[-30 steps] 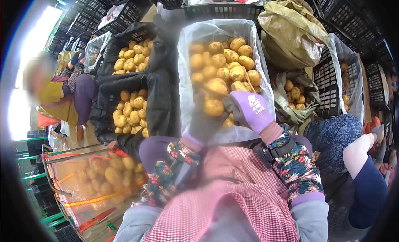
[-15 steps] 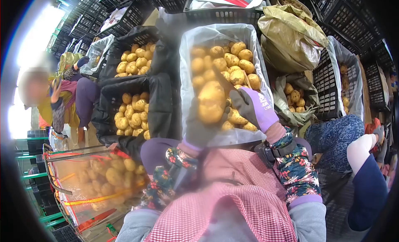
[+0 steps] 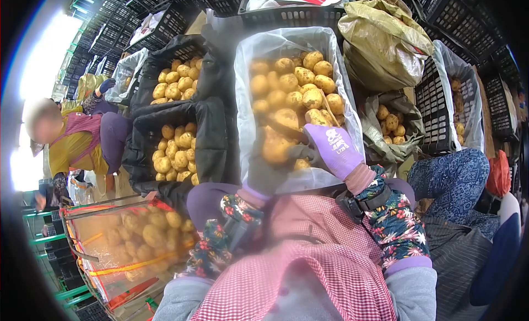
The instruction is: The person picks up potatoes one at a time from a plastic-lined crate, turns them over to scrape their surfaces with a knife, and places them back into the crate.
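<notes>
left hand [image 3: 266, 169], blurred, fingers curled round a potato [image 3: 276, 146] near centre frame, over the lined crate [image 3: 241, 84]; a dark blade-like tool [image 3: 289, 132] seems worked against it, calling for steady hold; right hand [image 3: 334, 148], fingers apparently closed on the tool.

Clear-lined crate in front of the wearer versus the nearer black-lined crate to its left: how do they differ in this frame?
The clear-lined crate has a translucent whitish liner; the black-lined crate has an opaque black one. The clear-lined crate looks larger in view than the black-lined crate. The left hand and right hand are over the clear-lined crate, neither over the black-lined crate. Both are open-topped and hold yellowish-brown potatoes.
</notes>
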Motion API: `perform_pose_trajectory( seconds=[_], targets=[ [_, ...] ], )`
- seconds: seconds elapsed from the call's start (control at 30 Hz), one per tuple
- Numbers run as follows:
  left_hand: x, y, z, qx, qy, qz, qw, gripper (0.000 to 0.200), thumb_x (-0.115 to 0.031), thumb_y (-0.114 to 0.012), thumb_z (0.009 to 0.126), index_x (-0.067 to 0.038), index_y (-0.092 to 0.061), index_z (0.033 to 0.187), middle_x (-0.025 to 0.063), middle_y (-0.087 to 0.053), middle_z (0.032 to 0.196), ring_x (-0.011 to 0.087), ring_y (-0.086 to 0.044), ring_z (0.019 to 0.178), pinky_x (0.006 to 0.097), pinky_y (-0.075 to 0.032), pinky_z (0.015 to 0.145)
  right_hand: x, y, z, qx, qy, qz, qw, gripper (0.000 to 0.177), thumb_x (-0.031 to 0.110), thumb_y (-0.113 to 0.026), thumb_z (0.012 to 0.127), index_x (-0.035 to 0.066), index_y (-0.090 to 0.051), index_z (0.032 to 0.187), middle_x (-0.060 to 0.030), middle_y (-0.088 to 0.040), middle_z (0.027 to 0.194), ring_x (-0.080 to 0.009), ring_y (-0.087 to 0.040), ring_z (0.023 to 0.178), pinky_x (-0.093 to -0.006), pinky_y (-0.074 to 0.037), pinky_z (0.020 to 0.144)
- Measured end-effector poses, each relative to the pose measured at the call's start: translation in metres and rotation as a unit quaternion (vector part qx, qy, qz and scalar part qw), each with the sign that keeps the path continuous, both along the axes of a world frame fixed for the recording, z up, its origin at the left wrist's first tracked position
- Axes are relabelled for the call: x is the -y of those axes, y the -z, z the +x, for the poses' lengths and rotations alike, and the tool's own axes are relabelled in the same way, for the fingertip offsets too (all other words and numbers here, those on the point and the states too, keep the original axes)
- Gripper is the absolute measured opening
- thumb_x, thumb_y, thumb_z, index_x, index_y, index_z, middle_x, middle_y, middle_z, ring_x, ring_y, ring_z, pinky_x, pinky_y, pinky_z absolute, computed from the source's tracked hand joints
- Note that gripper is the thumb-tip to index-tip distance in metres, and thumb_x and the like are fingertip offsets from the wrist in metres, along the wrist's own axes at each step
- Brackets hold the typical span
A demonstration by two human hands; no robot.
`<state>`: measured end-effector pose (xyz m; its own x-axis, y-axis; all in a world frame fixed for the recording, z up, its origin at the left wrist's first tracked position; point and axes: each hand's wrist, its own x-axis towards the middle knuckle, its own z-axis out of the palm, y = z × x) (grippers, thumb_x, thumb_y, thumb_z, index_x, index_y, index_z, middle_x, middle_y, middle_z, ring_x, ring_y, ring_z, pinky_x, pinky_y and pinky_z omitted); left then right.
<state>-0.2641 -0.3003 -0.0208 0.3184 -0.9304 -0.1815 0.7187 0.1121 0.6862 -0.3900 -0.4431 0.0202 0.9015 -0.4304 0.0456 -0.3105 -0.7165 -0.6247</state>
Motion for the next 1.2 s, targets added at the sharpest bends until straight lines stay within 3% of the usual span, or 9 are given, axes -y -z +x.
perform_pose_trajectory(
  seconds=[0.1, 0.23, 0.37, 0.53, 0.6, 0.67, 0.9, 1.07, 1.2],
  targets=[
    [-0.004, 0.001, 0.0, 0.177, 0.009, 0.041, 0.983, 0.056, -0.047, -0.044, 0.102, -0.003, -0.047, 0.137, 0.0134, -0.056, 0.13, 0.0256, -0.056, 0.118, 0.0387, -0.051, 0.099, -0.002, 0.008, 0.0, 0.005, -0.008, 0.001, 1.0, 0.032, 0.039, -0.066, 0.088, 0.008, -0.06, 0.09, -0.011, -0.066, 0.08, -0.0335, -0.065, 0.074, -0.0426, -0.051, 0.066],
    [0.0, -0.001, 0.004, -0.247, 0.061, -0.077, 0.964, 0.056, -0.047, -0.047, 0.101, -0.003, -0.048, 0.136, 0.0125, -0.056, 0.13, 0.0252, -0.056, 0.118, 0.0383, -0.049, 0.101, 0.0, 0.017, -0.001, -0.002, -0.023, 0.005, 1.0, 0.033, 0.039, -0.064, 0.089, 0.008, -0.061, 0.103, -0.0144, -0.066, 0.082, -0.0332, -0.066, 0.076, -0.0417, -0.051, 0.066],
    [-0.004, 0.017, -0.001, 0.2, -0.05, 0.102, 0.973, 0.054, -0.046, -0.053, 0.099, -0.005, -0.049, 0.135, 0.0118, -0.056, 0.129, 0.0255, -0.056, 0.118, 0.0385, -0.047, 0.103, 0.0, -0.012, 0.002, -0.002, 0.056, 0.334, 0.941, 0.034, 0.035, -0.063, 0.09, 0.005, -0.06, 0.104, -0.0098, -0.059, 0.072, -0.0222, -0.059, 0.063, -0.0356, -0.046, 0.058],
    [-0.011, 0.019, 0.016, 0.725, 0.035, 0.207, 0.656, 0.041, -0.027, -0.058, 0.094, -0.007, -0.054, 0.13, 0.0111, -0.059, 0.126, 0.0267, -0.056, 0.116, 0.0449, -0.045, 0.101, -0.008, -0.026, 0.017, 0.0, 0.111, 0.539, 0.835, 0.036, 0.037, -0.064, 0.091, 0.007, -0.049, 0.106, 0.0014, -0.049, 0.063, -0.0095, -0.045, 0.053, -0.0272, -0.037, 0.049],
    [0.0, 0.007, 0.013, 0.345, 0.037, -0.015, 0.938, 0.039, -0.019, -0.06, 0.09, -0.007, -0.055, 0.126, 0.0105, -0.059, 0.123, 0.0263, -0.057, 0.114, 0.0446, -0.045, 0.099, -0.003, 0.02, 0.013, -0.007, 0.055, 0.5, 0.864, 0.063, 0.04, -0.061, 0.09, 0.013, -0.032, 0.139, -0.0054, -0.052, 0.063, -0.0149, -0.047, 0.054, -0.0312, -0.039, 0.052],
    [0.005, -0.01, 0.008, 0.191, 0.029, -0.065, 0.979, 0.036, -0.015, -0.061, 0.087, -0.006, -0.057, 0.122, 0.0101, -0.06, 0.122, 0.0259, -0.057, 0.113, 0.044, -0.044, 0.099, -0.008, 0.002, 0.01, 0.02, 0.095, 0.522, 0.847, 0.044, 0.042, -0.065, 0.091, 0.005, -0.053, 0.111, -0.0007, -0.052, 0.067, -0.01, -0.045, 0.054, -0.0272, -0.037, 0.049],
    [-0.004, 0.019, 0.018, 0.41, -0.005, 0.086, 0.908, 0.033, -0.019, -0.055, 0.094, -0.007, -0.054, 0.125, 0.0102, -0.06, 0.119, 0.0259, -0.056, 0.112, 0.0453, -0.042, 0.098, -0.004, -0.011, 0.003, -0.057, 0.104, 0.415, 0.902, 0.055, 0.051, -0.061, 0.089, 0.0, -0.066, 0.108, -0.0118, -0.068, 0.08, -0.0223, -0.063, 0.067, -0.0351, -0.051, 0.064],
    [-0.008, 0.07, 0.021, 0.014, -0.014, -0.104, 0.994, 0.051, -0.039, -0.057, 0.097, -0.009, -0.044, 0.136, 0.0126, -0.055, 0.126, 0.0309, -0.051, 0.118, 0.0498, -0.043, 0.096, -0.007, -0.016, 0.007, -0.05, 0.116, 0.359, 0.925, 0.048, 0.046, -0.066, 0.088, 0.001, -0.065, 0.103, -0.0145, -0.067, 0.081, -0.0298, -0.064, 0.074, -0.0376, -0.051, 0.069],
    [0.003, 0.026, 0.008, -0.092, -0.079, 0.014, 0.992, 0.068, -0.054, -0.059, 0.093, -0.012, -0.039, 0.142, 0.0122, -0.048, 0.137, 0.0339, -0.046, 0.127, 0.0538, -0.04, 0.105, 0.018, 0.042, -0.002, 0.082, 0.16, 0.249, 0.952, 0.034, 0.029, -0.066, 0.087, -0.001, -0.059, 0.102, -0.0027, -0.051, 0.066, -0.0126, -0.051, 0.061, -0.0296, -0.045, 0.056]
  ],
)
